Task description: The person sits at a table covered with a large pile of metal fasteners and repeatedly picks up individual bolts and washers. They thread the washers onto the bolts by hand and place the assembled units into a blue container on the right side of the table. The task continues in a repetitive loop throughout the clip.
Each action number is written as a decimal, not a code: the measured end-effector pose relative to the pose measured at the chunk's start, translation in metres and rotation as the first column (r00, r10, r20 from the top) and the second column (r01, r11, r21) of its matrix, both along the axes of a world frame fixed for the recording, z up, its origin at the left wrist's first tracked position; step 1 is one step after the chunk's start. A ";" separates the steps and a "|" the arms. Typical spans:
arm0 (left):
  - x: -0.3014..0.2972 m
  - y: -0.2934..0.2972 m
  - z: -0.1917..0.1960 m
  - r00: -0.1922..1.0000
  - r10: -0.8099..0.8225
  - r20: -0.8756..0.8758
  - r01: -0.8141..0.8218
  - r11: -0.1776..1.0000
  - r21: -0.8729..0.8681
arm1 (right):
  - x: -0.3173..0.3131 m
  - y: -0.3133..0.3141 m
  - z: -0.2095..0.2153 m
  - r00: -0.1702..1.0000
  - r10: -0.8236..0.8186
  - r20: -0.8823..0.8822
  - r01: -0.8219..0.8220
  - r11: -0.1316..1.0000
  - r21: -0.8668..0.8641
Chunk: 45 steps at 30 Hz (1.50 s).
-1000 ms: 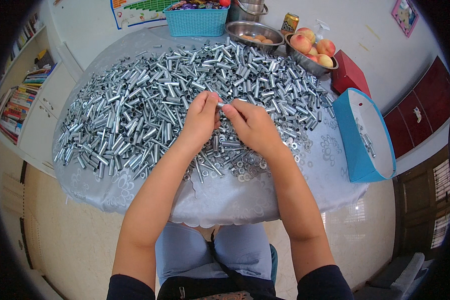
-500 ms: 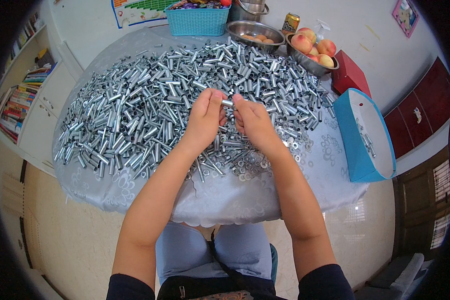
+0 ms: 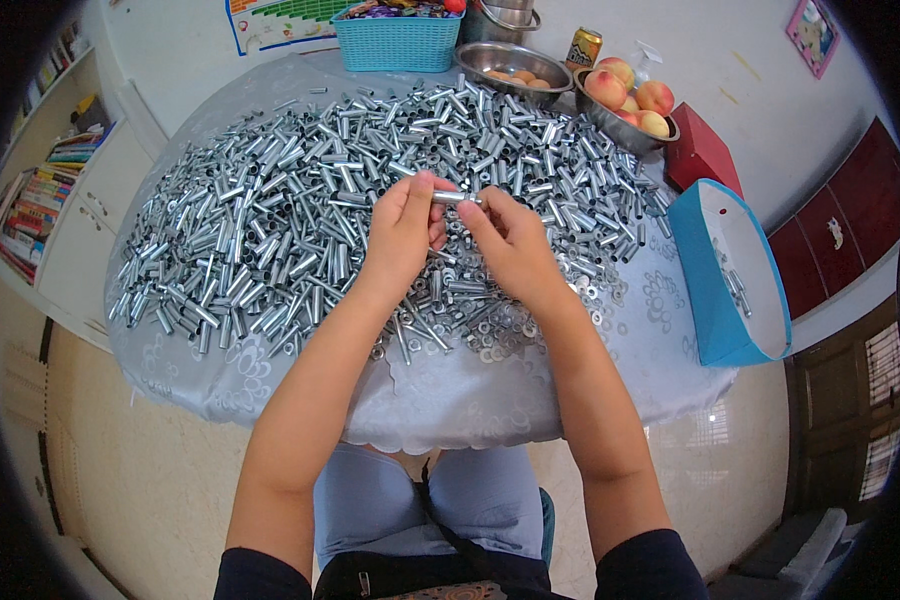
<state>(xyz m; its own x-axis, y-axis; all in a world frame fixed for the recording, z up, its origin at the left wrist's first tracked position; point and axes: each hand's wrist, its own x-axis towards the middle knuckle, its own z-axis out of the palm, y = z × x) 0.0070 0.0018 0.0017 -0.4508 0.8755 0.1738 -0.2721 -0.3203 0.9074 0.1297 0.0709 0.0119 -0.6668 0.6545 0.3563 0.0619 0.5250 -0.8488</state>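
While apparently fitting up a metal tube point(image 3: 450, 197) — gripping two-handed.
Clasping its left end in left hand point(image 3: 400, 224), pinching the other with right hand point(image 3: 513, 240) — upper centre, over heaped hardware point(image 3: 270, 235) — probably needing steady alignment next.

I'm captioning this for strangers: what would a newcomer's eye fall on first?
Probably the heap of silvery metal parts spread across the tablecloth. In the middle, the left hand and right hand hold a shiny tube between them. Toward the right, a blue box stands out.
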 end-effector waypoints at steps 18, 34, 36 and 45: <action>0.006 0.000 -0.004 0.996 -0.071 -0.059 0.076 0.993 0.089 | 0.005 0.011 0.005 0.974 0.133 -0.182 -0.207 0.851 -0.484; 0.007 -0.002 0.000 0.996 -0.016 -0.086 0.022 0.998 0.065 | 0.004 0.003 0.007 0.999 0.008 -0.048 -0.010 0.999 -0.044; 0.005 -0.003 -0.002 0.988 0.012 -0.154 -0.004 0.999 0.050 | 0.003 0.006 0.005 0.993 0.071 -0.093 -0.091 0.968 -0.236; -0.001 -0.002 -0.007 0.831 0.156 -0.534 -0.167 0.986 0.028 | -0.004 0.011 -0.012 0.993 0.085 -0.080 -0.107 0.937 -0.332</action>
<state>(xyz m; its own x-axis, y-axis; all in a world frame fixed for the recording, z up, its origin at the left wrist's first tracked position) 0.0058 -0.0004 -0.0050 -0.4284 0.8041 0.4122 0.3089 -0.2984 0.9031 0.1259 0.0816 0.0003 -0.7156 0.6774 0.1706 -0.0340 0.2102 -0.9771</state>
